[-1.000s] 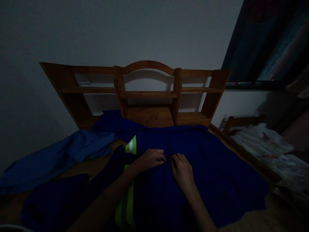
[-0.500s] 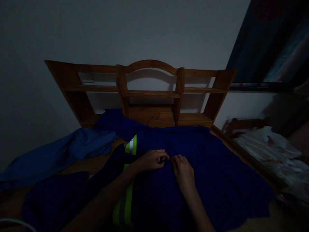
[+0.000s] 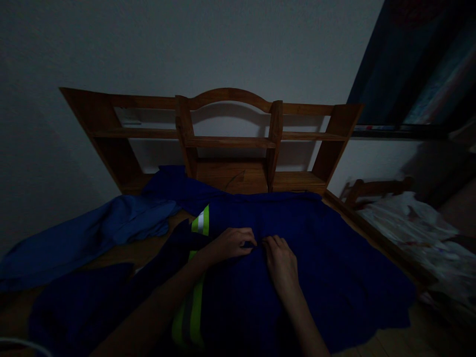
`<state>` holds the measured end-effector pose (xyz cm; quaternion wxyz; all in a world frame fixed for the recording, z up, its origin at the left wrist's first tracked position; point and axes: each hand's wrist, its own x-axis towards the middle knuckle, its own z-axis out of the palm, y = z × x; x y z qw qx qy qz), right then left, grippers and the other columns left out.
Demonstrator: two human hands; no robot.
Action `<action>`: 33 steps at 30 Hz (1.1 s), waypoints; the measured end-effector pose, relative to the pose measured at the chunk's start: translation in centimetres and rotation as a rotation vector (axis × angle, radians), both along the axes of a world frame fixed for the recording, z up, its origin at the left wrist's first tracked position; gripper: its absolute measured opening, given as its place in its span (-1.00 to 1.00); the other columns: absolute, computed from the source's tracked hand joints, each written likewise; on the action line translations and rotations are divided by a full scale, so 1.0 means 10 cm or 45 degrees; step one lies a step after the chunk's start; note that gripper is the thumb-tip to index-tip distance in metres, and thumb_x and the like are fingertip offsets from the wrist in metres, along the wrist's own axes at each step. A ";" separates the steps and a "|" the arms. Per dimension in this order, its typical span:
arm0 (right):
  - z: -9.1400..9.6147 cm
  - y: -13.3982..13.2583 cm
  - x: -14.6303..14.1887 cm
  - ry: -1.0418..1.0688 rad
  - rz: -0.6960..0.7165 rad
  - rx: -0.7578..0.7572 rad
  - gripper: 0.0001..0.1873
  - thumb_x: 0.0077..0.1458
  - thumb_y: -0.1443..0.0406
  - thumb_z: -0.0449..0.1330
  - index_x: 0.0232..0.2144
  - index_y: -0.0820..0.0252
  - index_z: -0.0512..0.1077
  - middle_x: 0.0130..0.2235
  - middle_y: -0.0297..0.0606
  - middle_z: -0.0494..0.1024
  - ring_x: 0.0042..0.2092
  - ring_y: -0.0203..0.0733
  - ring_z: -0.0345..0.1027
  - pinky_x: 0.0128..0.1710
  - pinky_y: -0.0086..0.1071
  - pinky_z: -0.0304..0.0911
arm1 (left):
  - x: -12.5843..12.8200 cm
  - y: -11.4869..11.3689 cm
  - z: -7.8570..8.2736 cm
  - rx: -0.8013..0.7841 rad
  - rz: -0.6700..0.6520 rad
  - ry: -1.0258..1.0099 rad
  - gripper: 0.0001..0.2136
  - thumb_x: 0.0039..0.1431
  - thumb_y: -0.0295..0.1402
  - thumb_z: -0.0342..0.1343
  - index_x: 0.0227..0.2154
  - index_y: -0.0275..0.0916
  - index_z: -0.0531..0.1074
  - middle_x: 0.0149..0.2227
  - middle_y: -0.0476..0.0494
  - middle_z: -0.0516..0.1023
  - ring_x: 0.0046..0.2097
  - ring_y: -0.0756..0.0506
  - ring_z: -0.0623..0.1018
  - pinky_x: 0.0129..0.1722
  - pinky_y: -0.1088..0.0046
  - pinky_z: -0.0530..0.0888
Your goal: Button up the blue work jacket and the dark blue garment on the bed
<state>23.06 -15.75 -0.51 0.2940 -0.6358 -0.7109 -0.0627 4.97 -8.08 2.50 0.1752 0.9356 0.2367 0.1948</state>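
A dark blue work jacket [image 3: 327, 277] with yellow-green and silver reflective bands [image 3: 201, 221] lies spread in front of me. My left hand [image 3: 236, 242] is over its middle, thumb and forefinger curled in a pinch at the cloth. Just to the right, my right hand [image 3: 281, 258] is closed too, fingertips pressed together on the jacket. A small gap separates the two hands. The dim light hides what fine detail, such as a fastener, may be between the fingers. A lighter blue garment [image 3: 92, 233] lies crumpled at the left.
A wooden shelf headboard [image 3: 228, 142] stands behind the jacket against the wall. On the right are white plastic bags [image 3: 409, 218] next to a wooden chair back [image 3: 379, 187]. A dark window [image 3: 405, 64] is at upper right. A pale cable [image 3: 26, 342] curves at lower left.
My hands have drawn slightly apart, the left one shifting a little to the left. The whole view has shifted slightly; the jacket lies much as before.
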 end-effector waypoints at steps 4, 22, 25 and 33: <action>0.04 -0.02 -0.01 0.016 0.039 -0.003 -0.77 0.22 0.41 -0.07 -0.26 0.10 0.36 -0.28 -0.25 0.43 -0.22 -0.17 0.28 -0.25 -0.34 0.15 | 0.02 0.03 -0.04 -0.035 0.044 -0.077 -0.80 0.14 -0.40 0.04 -0.19 -0.16 0.47 -0.22 -0.03 0.46 -0.31 0.05 0.42 -0.26 0.57 0.33; 0.07 -0.04 0.00 0.112 0.057 0.003 -0.83 0.20 0.35 0.00 -0.32 0.09 0.39 -0.34 -0.31 0.48 -0.25 -0.21 0.31 -0.30 -0.39 0.13 | -0.02 0.20 -0.18 -0.213 -0.109 -0.161 -0.86 0.09 -0.41 0.13 -0.28 -0.24 0.53 -0.27 -0.10 0.51 -0.26 0.02 0.48 -0.23 0.55 0.37; 0.07 -0.05 -0.01 0.132 0.073 0.008 -0.84 0.17 0.35 0.02 -0.32 0.09 0.40 -0.34 -0.32 0.49 -0.24 -0.21 0.32 -0.28 -0.39 0.13 | -0.02 0.22 -0.18 -0.226 -0.132 -0.166 -0.85 0.11 -0.37 0.13 -0.26 -0.23 0.54 -0.27 -0.10 0.52 -0.25 0.02 0.50 -0.22 0.55 0.37; 0.08 -0.06 0.00 0.105 0.157 -0.015 -0.84 0.20 0.33 0.01 -0.30 0.08 0.40 -0.31 -0.33 0.50 -0.24 -0.22 0.33 -0.26 -0.40 0.14 | -0.03 0.25 -0.16 -0.231 -0.160 -0.141 -0.83 0.13 -0.31 0.13 -0.30 -0.27 0.54 -0.28 -0.11 0.52 -0.26 0.02 0.50 -0.22 0.57 0.36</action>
